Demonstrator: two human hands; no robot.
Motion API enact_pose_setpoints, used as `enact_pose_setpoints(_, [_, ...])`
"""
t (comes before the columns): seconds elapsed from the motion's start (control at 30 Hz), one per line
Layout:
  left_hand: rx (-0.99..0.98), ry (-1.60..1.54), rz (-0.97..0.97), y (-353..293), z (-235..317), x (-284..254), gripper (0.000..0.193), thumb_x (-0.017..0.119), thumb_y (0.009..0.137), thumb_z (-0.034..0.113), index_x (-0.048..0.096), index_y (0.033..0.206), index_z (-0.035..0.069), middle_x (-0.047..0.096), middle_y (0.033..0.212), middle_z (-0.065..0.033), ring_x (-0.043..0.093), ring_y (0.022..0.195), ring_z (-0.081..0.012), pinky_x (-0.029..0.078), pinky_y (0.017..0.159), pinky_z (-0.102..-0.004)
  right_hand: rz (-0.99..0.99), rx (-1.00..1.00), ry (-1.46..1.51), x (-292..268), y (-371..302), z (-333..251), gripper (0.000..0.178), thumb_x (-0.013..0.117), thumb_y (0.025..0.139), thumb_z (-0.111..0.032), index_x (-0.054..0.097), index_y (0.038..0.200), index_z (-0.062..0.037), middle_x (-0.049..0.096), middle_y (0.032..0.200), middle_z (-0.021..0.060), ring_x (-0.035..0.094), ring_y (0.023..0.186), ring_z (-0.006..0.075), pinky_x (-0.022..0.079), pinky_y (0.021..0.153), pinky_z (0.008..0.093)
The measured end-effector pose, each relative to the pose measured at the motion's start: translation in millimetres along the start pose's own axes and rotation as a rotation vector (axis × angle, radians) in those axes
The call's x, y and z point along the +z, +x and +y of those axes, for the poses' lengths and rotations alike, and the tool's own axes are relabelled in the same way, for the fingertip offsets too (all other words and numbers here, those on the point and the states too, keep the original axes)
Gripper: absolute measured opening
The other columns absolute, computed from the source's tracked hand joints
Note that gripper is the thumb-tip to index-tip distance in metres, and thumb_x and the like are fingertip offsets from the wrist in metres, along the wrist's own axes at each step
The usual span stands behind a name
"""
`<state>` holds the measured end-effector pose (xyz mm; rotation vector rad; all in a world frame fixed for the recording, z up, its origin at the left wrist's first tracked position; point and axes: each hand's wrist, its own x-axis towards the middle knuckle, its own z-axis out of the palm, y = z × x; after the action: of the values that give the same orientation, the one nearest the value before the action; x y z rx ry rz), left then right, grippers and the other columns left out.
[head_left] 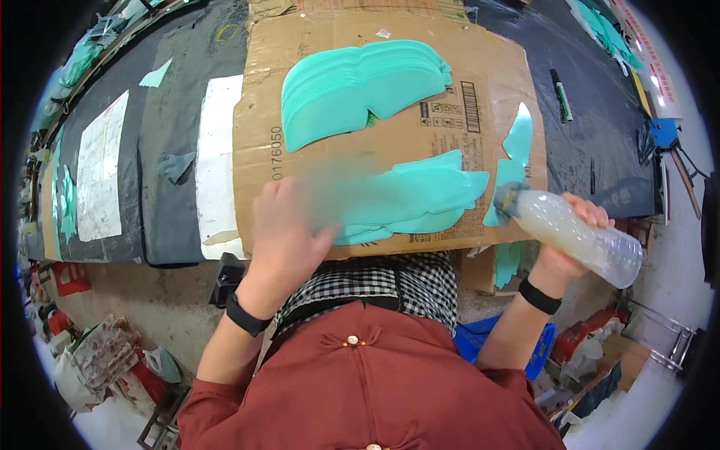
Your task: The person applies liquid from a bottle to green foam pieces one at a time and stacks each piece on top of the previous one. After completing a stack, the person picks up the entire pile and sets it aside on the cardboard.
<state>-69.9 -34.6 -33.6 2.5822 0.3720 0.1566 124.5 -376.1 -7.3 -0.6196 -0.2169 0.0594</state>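
Centre of the clock: the lower stack of teal pieces [439,196], loosely fanned on the cardboard sheet [259,67]. At 9 o'clock is the left hand [286,229]; its fingertips are blurred, so I cannot tell whether they grip anything. At 3, the right hand [564,261] is wrapped around a clear bottle [553,216], dark end toward the stack. A steady tilt, light squeeze and flat-pinned pieces should serve best. At 11 sits the upper stack [337,97]; at 2, a marker [561,95] on the dark surface [585,150].
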Motion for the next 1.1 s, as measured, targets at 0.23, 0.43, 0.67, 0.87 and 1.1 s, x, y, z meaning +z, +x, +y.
enact_pose_setpoints(0.23, [0.006, -0.013, 0.026, -1.3, 9.5, 14.7, 0.044, 0.076, 0.074, 0.009, 0.064, 0.117, 0.006, 0.061, 0.109, -0.0116, 0.055, 0.106, -0.0320, 0.043, 0.095, -0.0425, 0.066, 0.028, 0.361, -24.3, -0.2, -12.1, 0.015, 0.057, 0.094, -0.022, 0.058, 0.081, -0.0143, 0.058, 0.075, -0.0009, 0.056, 0.078, 0.0188, 0.042, 0.097, 0.0390])
enact_pose_setpoints(0.43, [-0.046, -0.064, 0.022, 1.9, 18.0, 9.6, 0.039, 0.071, 0.075, 0.006, 0.063, 0.113, 0.005, 0.060, 0.108, -0.0121, 0.055, 0.106, -0.0326, 0.042, 0.097, -0.0423, 0.101, 0.036, 0.378, -17.3, -0.4, -6.2, 0.021, 0.053, 0.097, -0.023, 0.057, 0.078, -0.0143, 0.057, 0.073, -0.0010, 0.056, 0.078, 0.0177, 0.043, 0.095, 0.0378])
enact_pose_setpoints(0.67, [-0.058, -0.080, -0.028, 11.0, 21.0, 9.8, 0.039, 0.069, 0.074, 0.008, 0.061, 0.112, 0.002, 0.061, 0.106, -0.0148, 0.057, 0.104, -0.0356, 0.046, 0.093, -0.0433, 0.088, 0.059, 0.393, -18.6, -8.7, -5.9, 0.033, 0.044, 0.105, -0.027, 0.057, 0.077, -0.0159, 0.058, 0.072, -0.0012, 0.056, 0.077, 0.0177, 0.043, 0.092, 0.0380])
enact_pose_setpoints(0.87, [-0.107, -0.093, -0.040, 18.2, 24.8, 9.8, 0.035, 0.068, 0.074, 0.006, 0.058, 0.107, 0.000, 0.060, 0.101, -0.0162, 0.058, 0.099, -0.0349, 0.047, 0.088, -0.0415, 0.022, 0.079, 0.382, -24.4, -10.1, 1.3, 0.040, 0.038, 0.108, -0.031, 0.057, 0.077, -0.0164, 0.059, 0.073, -0.0005, 0.057, 0.078, 0.0188, 0.042, 0.095, 0.0387])
enact_pose_setpoints(1.1, [-0.175, -0.133, -0.005, 12.8, 39.9, 16.5, 0.026, 0.065, 0.072, 0.000, 0.052, 0.095, 0.001, 0.057, 0.092, -0.0132, 0.055, 0.089, -0.0314, 0.046, 0.080, -0.0398, 0.027, 0.087, 0.372, -30.1, -12.3, -0.8, 0.041, 0.037, 0.108, -0.033, 0.058, 0.077, -0.0166, 0.059, 0.073, -0.0008, 0.057, 0.077, 0.0188, 0.042, 0.095, 0.0382])
